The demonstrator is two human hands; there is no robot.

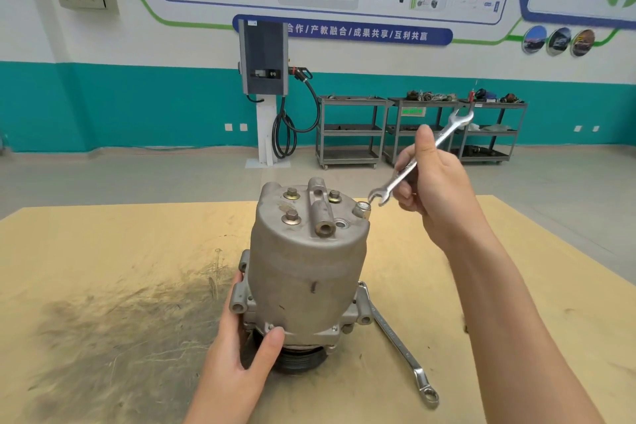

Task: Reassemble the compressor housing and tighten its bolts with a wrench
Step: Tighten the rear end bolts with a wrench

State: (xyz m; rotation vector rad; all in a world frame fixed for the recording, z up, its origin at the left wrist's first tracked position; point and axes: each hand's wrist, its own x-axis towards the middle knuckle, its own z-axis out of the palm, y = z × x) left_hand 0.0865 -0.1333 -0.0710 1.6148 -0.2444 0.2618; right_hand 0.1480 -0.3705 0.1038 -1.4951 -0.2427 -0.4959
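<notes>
A grey metal compressor housing (306, 268) stands upright on the wooden table (103, 251), pulley end down. Three bolts (292, 217) with brass washers sit in its top face. My left hand (241, 348) grips the flange at the housing's base, thumb across the front. My right hand (437, 193) holds an open-ended wrench (421, 157) by the shaft, above and right of the housing. The wrench's lower jaw hangs just above a silver fitting (362, 209) on the top's right edge, apart from the bolts.
A ring spanner (399, 344) lies on the table right of the housing, partly under its flange. Dark scuff marks cover the table's left part. Beyond the table, a charging station (263, 58) and metal shelf carts (351, 131) stand against the wall.
</notes>
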